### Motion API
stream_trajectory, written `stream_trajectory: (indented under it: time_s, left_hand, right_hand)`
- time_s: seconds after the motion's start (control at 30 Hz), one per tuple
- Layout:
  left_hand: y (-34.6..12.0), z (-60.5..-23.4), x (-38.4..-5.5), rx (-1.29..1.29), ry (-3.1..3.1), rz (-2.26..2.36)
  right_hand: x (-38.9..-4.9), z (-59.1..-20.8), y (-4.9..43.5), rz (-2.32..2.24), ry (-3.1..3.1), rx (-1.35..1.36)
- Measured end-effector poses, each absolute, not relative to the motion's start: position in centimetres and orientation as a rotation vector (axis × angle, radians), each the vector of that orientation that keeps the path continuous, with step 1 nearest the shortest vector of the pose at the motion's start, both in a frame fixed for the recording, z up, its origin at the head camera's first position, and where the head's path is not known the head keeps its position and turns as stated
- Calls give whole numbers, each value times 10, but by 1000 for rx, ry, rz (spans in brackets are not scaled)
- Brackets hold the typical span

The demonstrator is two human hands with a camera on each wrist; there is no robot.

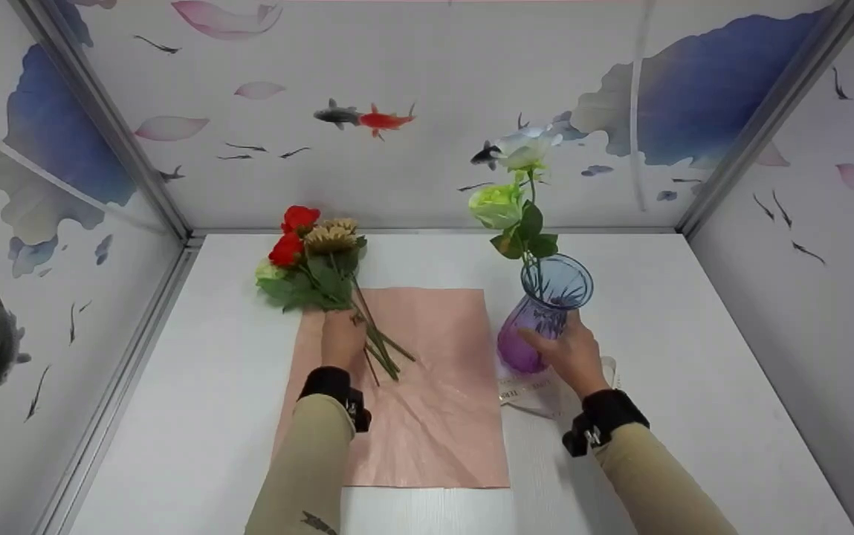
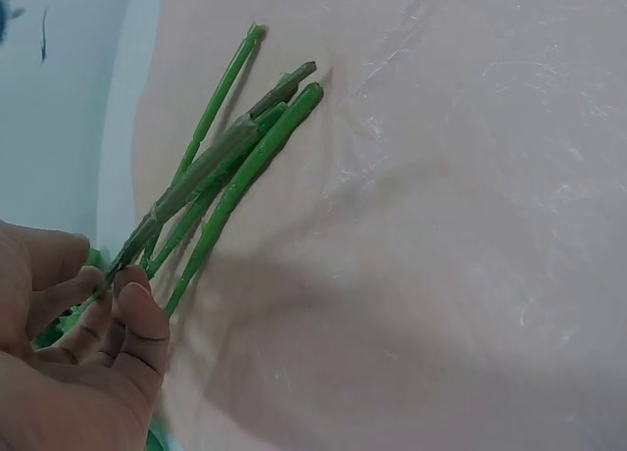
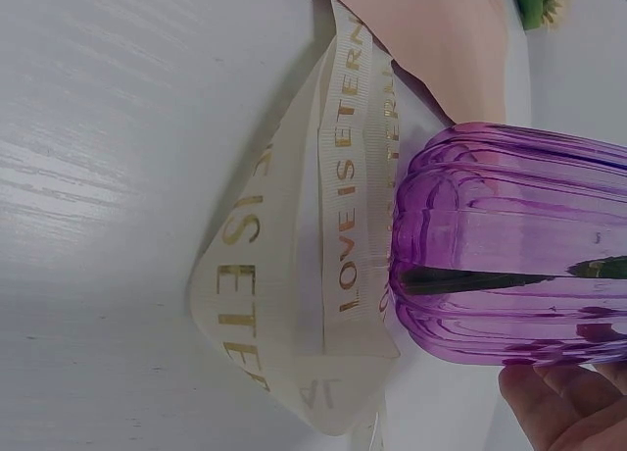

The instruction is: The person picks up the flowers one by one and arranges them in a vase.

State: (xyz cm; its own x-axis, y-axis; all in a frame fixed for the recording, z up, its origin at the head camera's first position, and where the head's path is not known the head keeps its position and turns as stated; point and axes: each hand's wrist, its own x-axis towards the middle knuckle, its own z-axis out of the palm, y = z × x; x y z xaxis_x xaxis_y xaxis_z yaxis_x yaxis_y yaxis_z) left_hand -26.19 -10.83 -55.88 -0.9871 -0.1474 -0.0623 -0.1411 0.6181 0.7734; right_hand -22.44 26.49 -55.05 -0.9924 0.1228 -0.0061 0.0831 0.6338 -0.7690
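My left hand holds a bunch of flowers by the stems, low over pink wrapping paper. The bunch has red roses, a tan bloom and a pale green one above dark leaves. Bare stem ends point down toward the right across the paper. My right hand grips a ribbed glass vase, blue at the rim and purple below. A pale green rose and a white rose stand in it, their stems showing through the glass.
A cream ribbon with gold lettering lies folded on the white table by the vase's base, close to the paper's right edge. Printed panels with fish and petals enclose the table at the back and both sides.
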Motion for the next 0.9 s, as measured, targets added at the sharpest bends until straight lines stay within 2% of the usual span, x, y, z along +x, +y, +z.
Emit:
stream_trajectory:
  time_s: [0.27,0.9]
  left_hand:
    - [-112,-561,-263,349,-2781,-1412]
    - [-113,-562,-261,345,-2626,-1523]
  right_hand:
    - [-225,-548,264,1314,-2803,-187]
    - [-223,-549,264,1291,-2812,-178]
